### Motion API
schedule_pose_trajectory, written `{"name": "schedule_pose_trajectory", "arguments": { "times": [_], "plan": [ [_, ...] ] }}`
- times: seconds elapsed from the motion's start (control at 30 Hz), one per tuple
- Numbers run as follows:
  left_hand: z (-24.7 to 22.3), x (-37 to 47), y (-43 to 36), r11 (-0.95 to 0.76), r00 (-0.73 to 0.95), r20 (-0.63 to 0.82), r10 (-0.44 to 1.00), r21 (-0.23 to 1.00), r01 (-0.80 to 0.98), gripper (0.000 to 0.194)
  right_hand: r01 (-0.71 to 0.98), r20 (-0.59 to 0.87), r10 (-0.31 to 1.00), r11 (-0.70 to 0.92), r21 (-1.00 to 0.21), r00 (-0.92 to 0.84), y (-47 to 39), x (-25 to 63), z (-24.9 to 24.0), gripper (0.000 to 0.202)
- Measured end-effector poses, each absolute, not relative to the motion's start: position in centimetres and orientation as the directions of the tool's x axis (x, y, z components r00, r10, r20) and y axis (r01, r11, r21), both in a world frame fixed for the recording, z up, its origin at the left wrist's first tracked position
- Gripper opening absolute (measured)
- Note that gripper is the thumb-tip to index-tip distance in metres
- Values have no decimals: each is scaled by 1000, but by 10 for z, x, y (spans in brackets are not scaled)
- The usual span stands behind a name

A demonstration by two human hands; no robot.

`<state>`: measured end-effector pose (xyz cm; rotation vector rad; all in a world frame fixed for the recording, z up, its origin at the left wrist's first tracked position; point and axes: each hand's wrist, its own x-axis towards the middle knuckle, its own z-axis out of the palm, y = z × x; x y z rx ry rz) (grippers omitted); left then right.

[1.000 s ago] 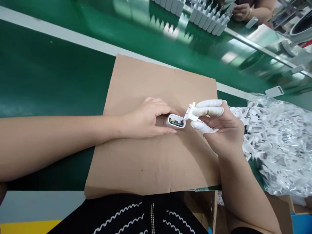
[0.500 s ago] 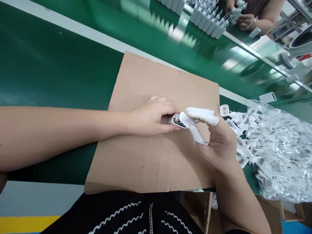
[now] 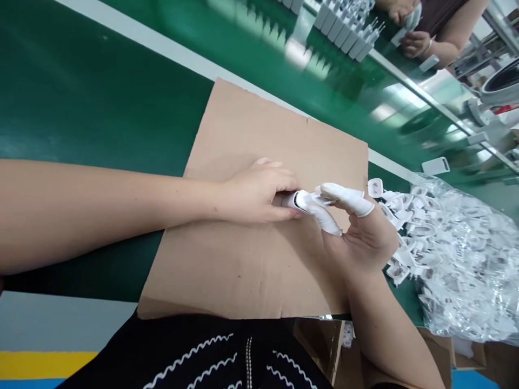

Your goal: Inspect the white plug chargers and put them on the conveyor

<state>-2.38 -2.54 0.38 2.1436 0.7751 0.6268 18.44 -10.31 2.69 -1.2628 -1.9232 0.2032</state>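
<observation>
My left hand (image 3: 263, 192) rests on the cardboard sheet (image 3: 227, 270), its thumb and fingers closed round a white charger housing (image 3: 290, 201). The housing lies on its side, its open end facing right. My right hand (image 3: 357, 221), with white covers on its fingers, pinches a white plug cap (image 3: 311, 202) with metal pins. The cap is against the housing's open end. Whether it is fully seated cannot be made out.
On the right, a clear plastic bag (image 3: 470, 265) spills white plug parts (image 3: 405, 227). Beyond the cardboard are rows of white chargers (image 3: 344, 32), a lone housing (image 3: 436, 166) and another person's hands (image 3: 416, 43).
The cap in my right hand has moved onto the housing's open end, covering the circuit board that showed inside. The view has shifted slightly.
</observation>
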Motion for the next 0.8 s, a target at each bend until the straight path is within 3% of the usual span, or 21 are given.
{"name": "schedule_pose_trajectory", "arguments": {
  "times": [0.2, 0.37, 0.8],
  "plan": [
    [2, -23, -24, -557, 719, 188, 669, 767, 318, 23, 747, 554, 801, 509, -428, -228, -103, 180, 33, 43],
    [2, -22, -26, -545, 700, 193, 688, 774, 322, 23, 723, 523, 816, 514, -461, -246, -99, 179, 38, 35],
    [-1, -20, -28, -549, 681, 222, 697, 776, 309, 21, 769, 519, 812, 504, -394, -266, -99, 174, 42, 27]
  ]
}}
